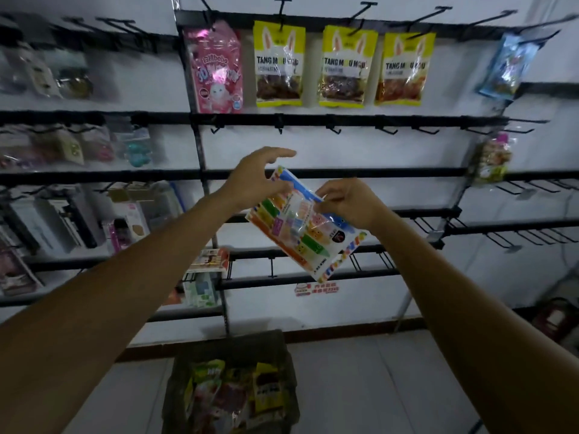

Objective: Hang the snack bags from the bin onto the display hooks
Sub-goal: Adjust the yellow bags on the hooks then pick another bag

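hands: both mine, raised in front of the rack, arms bare.
right hand (344,203): fingers curled, pinching the snack bag (300,227) by its upper right edge. looks like it carries the weight.
left hand (260,180): fingers stretched and spread, lower fingertips touching the bag's top left corner. no real grip that i can see.
snack bag: colourful print, shiny film, held in the air and tilted, top end up-left. it sits below the empty hooks (333,128), on none of them.
hang hole: can't make it out, blur and glare.
empty hooks: row on the bar just above my hands, all bare.
top row: pink bag (216,67) and three yellow bags (343,67) already hung, blue bag (507,67) far right.
bin (232,339): on the floor below my arms, more bags in it.
step: my guess is lining the bag's top up with a hook. not hung yet.
risk, drop: one-hand pinch on slick film. the bag could slip if the left hand doesn't take the corner.
risk, miss: the bag is tilted, so the hole may not meet the hook tip squarely, and pushing anyway could crumple or tear the header.
risk, blind: i can't see the hole, so i could easily misjudge the aim.
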Tool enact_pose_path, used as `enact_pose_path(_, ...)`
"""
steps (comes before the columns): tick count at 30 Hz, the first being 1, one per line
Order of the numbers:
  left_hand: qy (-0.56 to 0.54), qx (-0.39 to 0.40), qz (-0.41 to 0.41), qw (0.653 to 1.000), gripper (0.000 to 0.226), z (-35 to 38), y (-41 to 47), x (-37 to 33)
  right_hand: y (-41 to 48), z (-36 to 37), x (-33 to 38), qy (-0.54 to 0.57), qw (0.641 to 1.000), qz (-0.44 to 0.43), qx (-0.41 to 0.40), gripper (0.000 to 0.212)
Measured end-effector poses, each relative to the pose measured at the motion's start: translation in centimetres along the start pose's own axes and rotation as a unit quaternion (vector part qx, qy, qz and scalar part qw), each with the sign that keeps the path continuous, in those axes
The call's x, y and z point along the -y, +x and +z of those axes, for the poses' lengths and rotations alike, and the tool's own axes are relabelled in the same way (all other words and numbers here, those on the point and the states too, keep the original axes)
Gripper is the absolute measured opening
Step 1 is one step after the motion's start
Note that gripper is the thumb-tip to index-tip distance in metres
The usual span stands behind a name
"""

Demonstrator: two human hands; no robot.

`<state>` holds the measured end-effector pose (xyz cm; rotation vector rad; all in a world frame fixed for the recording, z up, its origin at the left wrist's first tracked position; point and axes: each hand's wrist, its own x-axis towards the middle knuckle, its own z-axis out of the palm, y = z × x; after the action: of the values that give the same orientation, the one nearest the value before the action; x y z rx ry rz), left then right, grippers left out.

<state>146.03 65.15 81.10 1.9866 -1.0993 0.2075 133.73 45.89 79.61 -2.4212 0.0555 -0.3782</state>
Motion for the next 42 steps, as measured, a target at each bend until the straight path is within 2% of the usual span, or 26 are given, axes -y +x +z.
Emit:
enact_pose_path(3, 0.086, 0.126, 0.033, 0.988, 0.032, 1.1, 1.0, 0.2, 0.0, 0.8, -0.8, -0.063, 0.998, 0.002, 0.000, 0.004)
enact_pose_path(6, 0.142, 0.200, 0.027, 0.969, 0.014, 2.7, 1.8, 0.6, -0.8, 1.1, -2.4, -0.121, 0.992, 0.034, -0.018, 0.004)
enact_pose_path(8, 0.149, 0.218, 0.011, 0.964, 0.010, 4.0, 2.0, 1.1, -1.4, 1.2, -3.4, -0.160, 0.986, 0.053, -0.002, 0.008)
enact_pose_path(12, 0.092, 0.258, -0.047, 0.961, 0.009, 7.3, 2.3, 2.3, -2.4, 0.8, -6.7, -0.229, 0.971, 0.064, 0.017, 0.015)
enact_pose_path(15, 0.040, 0.258, -0.093, 0.961, 0.011, 9.0, 2.3, 3.2, -3.4, 0.4, -9.5, -0.215, 0.972, 0.089, -0.031, 0.016)
enact_pose_path(19, -0.029, 0.254, -0.160, 0.954, 0.013, 10.8, 2.7, 4.0, -4.4, 0.1, -14.0, -0.125, 0.978, 0.128, -0.107, 0.024)
enact_pose_path(21, -0.060, 0.245, -0.193, 0.948, 0.016, 11.9, 2.9, 4.2, -4.7, -0.3, -16.1, -0.032, 0.980, 0.167, -0.107, 0.026)
enact_pose_path(23, -0.093, 0.220, -0.223, 0.945, 0.016, 13.1, 3.0, 4.1, -5.0, -0.7, -18.0, 0.056, 0.974, 0.207, -0.073, 0.025)
enact_pose_path(25, -0.129, 0.189, -0.244, 0.942, 0.016, 14.5, 3.5, 3.4, -5.4, -0.9, -19.9, 0.162, 0.953, 0.256, -0.023, 0.033)
enact_pose_path(27, -0.188, 0.162, -0.265, 0.932, 0.015, 16.0, 4.0, 2.3, -5.7, -1.3, -21.3, 0.257, 0.925, 0.281, 0.008, 0.030)
enact_pose_path(30, -0.264, 0.110, -0.278, 0.917, 0.013, 18.4, 4.7, 0.7, -5.4, -2.3, -22.3, 0.396, 0.886, 0.238, 0.041, 0.028)
enact_pose_path(32, -0.297, 0.079, -0.289, 0.906, 0.014, 20.0, 5.1, -0.2, -4.6, -3.2, -22.5, 0.482, 0.852, 0.203, 0.031, 0.030)
enact_pose_path(35, -0.344, 0.047, -0.307, 0.886, 0.012, 22.3, 6.3, -1.5, -3.3, -5.6, -23.2, 0.507, 0.841, 0.185, -0.028, 0.027)
enact_pose_path(39, -0.303, 0.087, -0.306, 0.898, 0.027, 23.8, 8.1, -2.6, -2.2, -9.2, -24.8, 0.454, 0.872, 0.177, -0.050, 0.025)
enact_pose_path(42, -0.292, 0.116, -0.283, 0.906, 0.026, 25.0, 9.9, -3.2, -1.4, -11.5, -26.0, 0.419, 0.890, 0.165, -0.068, 0.021)
